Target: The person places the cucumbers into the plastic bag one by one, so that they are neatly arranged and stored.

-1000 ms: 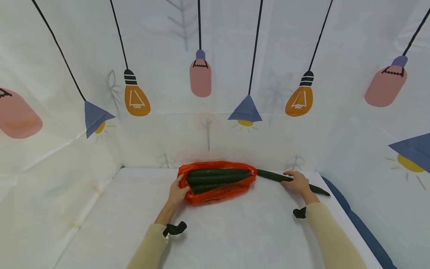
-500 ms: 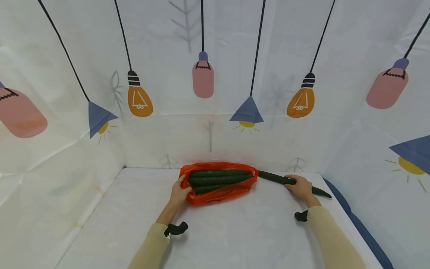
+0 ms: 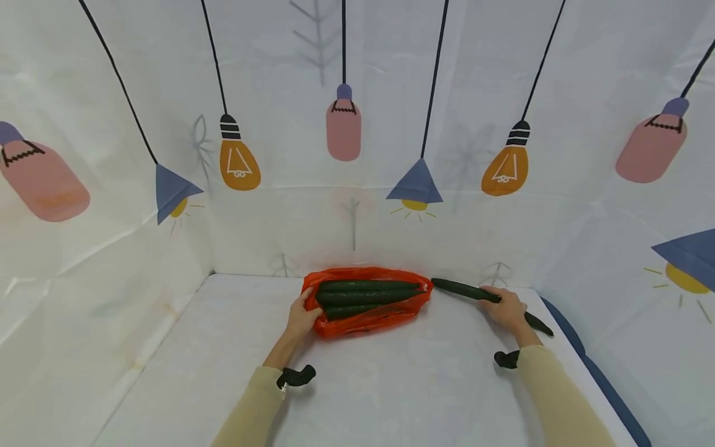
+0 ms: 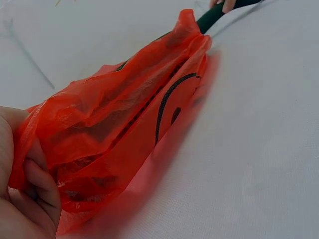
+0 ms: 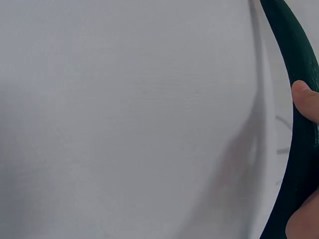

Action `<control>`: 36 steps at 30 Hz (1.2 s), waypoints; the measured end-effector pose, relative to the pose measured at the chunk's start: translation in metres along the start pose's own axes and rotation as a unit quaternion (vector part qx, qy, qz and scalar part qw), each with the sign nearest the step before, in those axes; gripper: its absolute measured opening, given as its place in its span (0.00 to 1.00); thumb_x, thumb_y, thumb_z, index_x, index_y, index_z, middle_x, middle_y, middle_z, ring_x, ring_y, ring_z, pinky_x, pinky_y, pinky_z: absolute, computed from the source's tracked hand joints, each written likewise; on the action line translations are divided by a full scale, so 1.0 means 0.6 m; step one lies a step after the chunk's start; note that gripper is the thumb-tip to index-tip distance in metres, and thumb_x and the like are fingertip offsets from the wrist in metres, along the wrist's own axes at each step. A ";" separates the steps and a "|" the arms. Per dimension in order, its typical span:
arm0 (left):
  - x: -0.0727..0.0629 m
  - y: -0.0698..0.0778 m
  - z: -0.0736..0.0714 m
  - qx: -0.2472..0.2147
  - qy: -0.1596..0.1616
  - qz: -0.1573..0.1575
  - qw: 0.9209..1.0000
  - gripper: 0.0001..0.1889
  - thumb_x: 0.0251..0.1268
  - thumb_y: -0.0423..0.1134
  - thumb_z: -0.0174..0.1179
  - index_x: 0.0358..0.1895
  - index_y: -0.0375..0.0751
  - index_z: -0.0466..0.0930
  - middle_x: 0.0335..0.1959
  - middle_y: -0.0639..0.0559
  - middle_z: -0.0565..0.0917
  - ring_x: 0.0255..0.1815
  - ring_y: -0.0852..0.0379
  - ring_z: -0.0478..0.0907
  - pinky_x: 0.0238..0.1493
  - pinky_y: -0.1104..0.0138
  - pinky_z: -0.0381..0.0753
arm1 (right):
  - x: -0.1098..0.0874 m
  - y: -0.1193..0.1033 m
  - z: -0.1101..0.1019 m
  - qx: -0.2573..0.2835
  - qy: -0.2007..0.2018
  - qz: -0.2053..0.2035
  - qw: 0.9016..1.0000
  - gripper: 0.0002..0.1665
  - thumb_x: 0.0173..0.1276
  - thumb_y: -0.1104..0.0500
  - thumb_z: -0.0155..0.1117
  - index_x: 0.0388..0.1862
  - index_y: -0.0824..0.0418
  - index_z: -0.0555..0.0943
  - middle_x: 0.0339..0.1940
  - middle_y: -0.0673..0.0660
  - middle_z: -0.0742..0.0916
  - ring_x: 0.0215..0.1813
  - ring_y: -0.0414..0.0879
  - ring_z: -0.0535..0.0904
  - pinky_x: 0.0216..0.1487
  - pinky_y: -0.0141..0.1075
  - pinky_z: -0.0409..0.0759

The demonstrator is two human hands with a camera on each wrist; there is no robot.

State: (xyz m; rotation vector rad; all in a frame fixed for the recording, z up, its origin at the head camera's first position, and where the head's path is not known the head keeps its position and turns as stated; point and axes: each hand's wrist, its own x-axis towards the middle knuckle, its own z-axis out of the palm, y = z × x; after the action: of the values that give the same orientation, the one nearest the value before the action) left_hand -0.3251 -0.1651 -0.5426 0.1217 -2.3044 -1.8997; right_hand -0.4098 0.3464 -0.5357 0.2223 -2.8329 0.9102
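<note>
An orange-red plastic bag (image 3: pixel 391 321) lies at the back middle of the table, its opening facing up. Several dark green cucumbers (image 3: pixel 370 297) lie side by side inside it. At the bag's left end, my left hand (image 3: pixel 301 318) grips the thin plastic; in the left wrist view, curled fingers (image 4: pixel 42 186) hold a fold of it. My right hand (image 3: pixel 507 312) grips one more long cucumber (image 3: pixel 459 288) around its middle, to the right of the bag. That cucumber's left tip is right at the bag's right end, and its other end slants toward the table's right edge.
The white table (image 3: pixel 413 385) meets a white cloth wall (image 3: pixel 301 230) printed with hanging lamps close behind the bag. A blue strip (image 3: pixel 611 391) runs along the table's right side. A black wrist mount (image 3: pixel 296 375) sits on the left wrist, another on the right.
My right hand has shifted slightly right and nearer, and the held cucumber slants a little more steeply. The left hand keeps its grip on the bag. The head view has turned slightly.
</note>
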 end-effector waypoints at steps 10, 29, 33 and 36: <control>0.008 0.010 -0.002 -0.010 0.005 0.004 1.000 0.38 0.54 0.21 0.53 0.73 0.30 0.58 0.71 0.35 0.63 0.65 0.44 0.61 0.65 0.52 0.65 | 0.020 -0.043 -0.057 0.032 0.036 -0.041 0.998 0.27 0.68 0.54 0.64 0.63 0.63 0.76 0.58 0.73 0.78 0.56 0.71 0.70 0.49 0.68 0.52; -0.002 0.013 -0.004 -0.010 -0.001 -0.006 1.000 0.38 0.53 0.22 0.54 0.72 0.28 0.57 0.71 0.34 0.62 0.68 0.41 0.59 0.68 0.53 0.61 | 0.040 -0.133 -0.056 0.058 0.049 -0.088 0.993 0.26 0.64 0.59 0.68 0.61 0.64 0.79 0.50 0.69 0.82 0.54 0.66 0.72 0.50 0.66 0.51; 0.000 0.005 -0.003 -0.001 -0.003 -0.017 1.000 0.38 0.55 0.23 0.54 0.73 0.29 0.56 0.72 0.34 0.61 0.70 0.41 0.58 0.68 0.52 0.60 | 0.044 -0.152 -0.046 0.079 0.042 -0.099 0.991 0.26 0.63 0.61 0.69 0.60 0.64 0.79 0.52 0.68 0.82 0.55 0.66 0.72 0.53 0.67 0.49; 0.001 0.005 -0.004 -0.001 -0.008 -0.018 1.000 0.38 0.56 0.23 0.54 0.74 0.27 0.53 0.73 0.32 0.58 0.72 0.39 0.54 0.70 0.48 0.55 | 0.048 -0.167 -0.037 0.092 0.034 -0.111 0.989 0.26 0.62 0.62 0.70 0.59 0.65 0.80 0.51 0.67 0.83 0.55 0.63 0.73 0.55 0.67 0.52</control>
State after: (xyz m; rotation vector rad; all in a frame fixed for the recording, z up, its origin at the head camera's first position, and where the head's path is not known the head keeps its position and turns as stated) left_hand -0.3253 -0.1668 -0.5395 0.1481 -2.3253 -1.9280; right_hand -0.4167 0.2762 -0.4555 0.5093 -2.5967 1.1043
